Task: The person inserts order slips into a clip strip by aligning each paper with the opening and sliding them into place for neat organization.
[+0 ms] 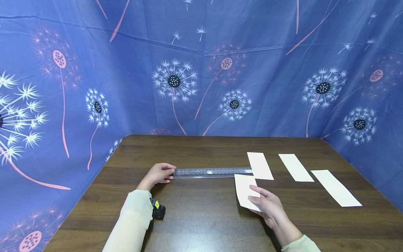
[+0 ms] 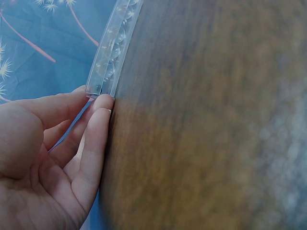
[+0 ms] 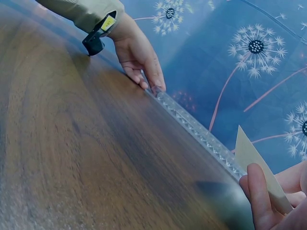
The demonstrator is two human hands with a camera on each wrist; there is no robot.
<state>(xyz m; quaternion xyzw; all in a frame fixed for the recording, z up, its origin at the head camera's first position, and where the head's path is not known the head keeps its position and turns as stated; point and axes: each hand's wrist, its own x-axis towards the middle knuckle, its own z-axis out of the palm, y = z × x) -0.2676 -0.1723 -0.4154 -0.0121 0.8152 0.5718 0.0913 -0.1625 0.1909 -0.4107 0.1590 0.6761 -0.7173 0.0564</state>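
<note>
Placement of a white card [image 1: 246, 190] was judged to be the step in hand. The card was pinched between the thumb and fingers of the right hand [image 1: 272, 206], tilted above the tabletop [image 1: 195, 210] right of its middle. A long clear case [image 1: 204, 172] was laid across the middle, roughly parallel to the far edge, and its left end was pinched by the fingertips of the left hand [image 1: 158, 173]. A second card [image 1: 260, 166] was seen flat at the case's right end; whether it was touched by the case could not be told. A third card [image 1: 296, 167] and a fourth card [image 1: 336, 188] were spread towards the right edge. For the next move, the case would probably need to be kept steady by the left hand while the held card was lined up and released.
</note>
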